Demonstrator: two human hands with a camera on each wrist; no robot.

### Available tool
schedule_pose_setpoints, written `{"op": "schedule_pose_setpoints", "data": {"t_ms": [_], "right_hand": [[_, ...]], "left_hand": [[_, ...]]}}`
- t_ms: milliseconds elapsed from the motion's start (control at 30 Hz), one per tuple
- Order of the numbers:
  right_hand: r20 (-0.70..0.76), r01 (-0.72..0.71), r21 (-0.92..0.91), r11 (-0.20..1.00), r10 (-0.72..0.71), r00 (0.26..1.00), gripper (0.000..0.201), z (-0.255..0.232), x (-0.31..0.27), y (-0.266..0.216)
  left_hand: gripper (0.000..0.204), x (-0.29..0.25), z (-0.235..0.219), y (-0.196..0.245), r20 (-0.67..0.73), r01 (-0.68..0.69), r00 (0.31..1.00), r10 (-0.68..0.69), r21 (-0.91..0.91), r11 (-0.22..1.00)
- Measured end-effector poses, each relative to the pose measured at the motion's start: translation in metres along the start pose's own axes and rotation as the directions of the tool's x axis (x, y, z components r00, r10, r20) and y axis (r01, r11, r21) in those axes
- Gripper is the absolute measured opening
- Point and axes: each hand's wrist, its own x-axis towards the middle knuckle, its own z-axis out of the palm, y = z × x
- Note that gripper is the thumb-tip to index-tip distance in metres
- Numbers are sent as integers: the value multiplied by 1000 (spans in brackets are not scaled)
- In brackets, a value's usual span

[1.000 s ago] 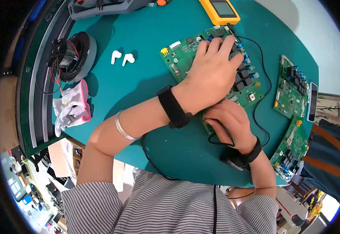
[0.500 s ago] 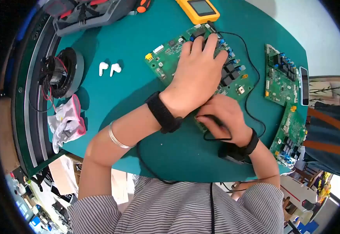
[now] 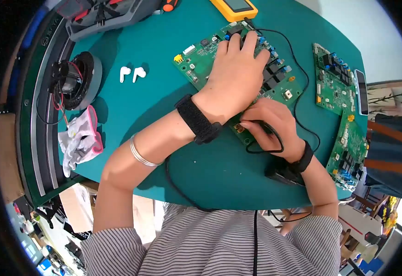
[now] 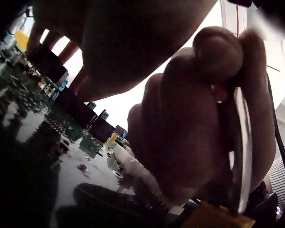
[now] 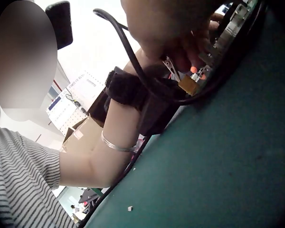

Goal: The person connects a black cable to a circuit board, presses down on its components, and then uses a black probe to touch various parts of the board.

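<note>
A large green circuit board [image 3: 201,64] with black relays [image 3: 273,82] lies at mid-table. My left hand [image 3: 233,83] rests over it, fingers spread and fingertips among the relays. Just below the left palm, my right hand [image 3: 274,122] pinches a slim shiny metal clip [image 5: 170,66] between thumb and fingers. That clip reaches down to a yellow block [image 5: 188,85] at the board's near edge; in the left wrist view it appears as a bright metal strip [image 4: 244,147]. A black cable [image 5: 137,66] loops beside the right hand.
A yellow handheld instrument [image 3: 236,10] stands behind the board, with a black lead [image 3: 302,76] curving down its right side. Two more circuit boards [image 3: 337,83] and a phone [image 3: 361,92] lie at right. White earbuds [image 3: 139,72], a round fan-like motor [image 3: 83,83] and gloves [image 3: 83,135] lie at left.
The head view has shifted, moving the scene leftward overall. Both hands stay at the board. The block beside my right thumb shows more now, and the right hand sits slightly higher.
</note>
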Motion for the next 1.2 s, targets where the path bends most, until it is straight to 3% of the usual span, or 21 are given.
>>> {"op": "schedule_pose_setpoints", "data": {"t_ms": [400, 600, 800, 1033, 1133, 1200], "right_hand": [[-70, 28, -24, 999, -30, 997, 17, 1, -1, 0], [-9, -8, -17, 1000, 8, 1000, 17, 2, -2, 2], [73, 51, 26, 998, -53, 996, 16, -1, 0, 1], [23, 74, 31, 997, -75, 997, 14, 2, -2, 2], [71, 62, 6, 998, -63, 996, 13, 0, -2, 1], [7, 102, 21, 995, -102, 995, 13, 1, -2, 1]], "left_hand": [[37, -2, -1, -1, 32, -14, 999, 12, 43, 999], [35, -1, -1, -3, 7, -41, 999, 41, 26, 999], [36, 0, 0, -2, 0, -25, 1000, 25, 33, 999], [36, 0, -2, 0, 20, -29, 999, 28, 53, 998], [36, 1, -3, -1, 19, -34, 999, 33, 54, 998], [36, -3, -2, -1, 26, -29, 999, 28, 45, 999]]}}
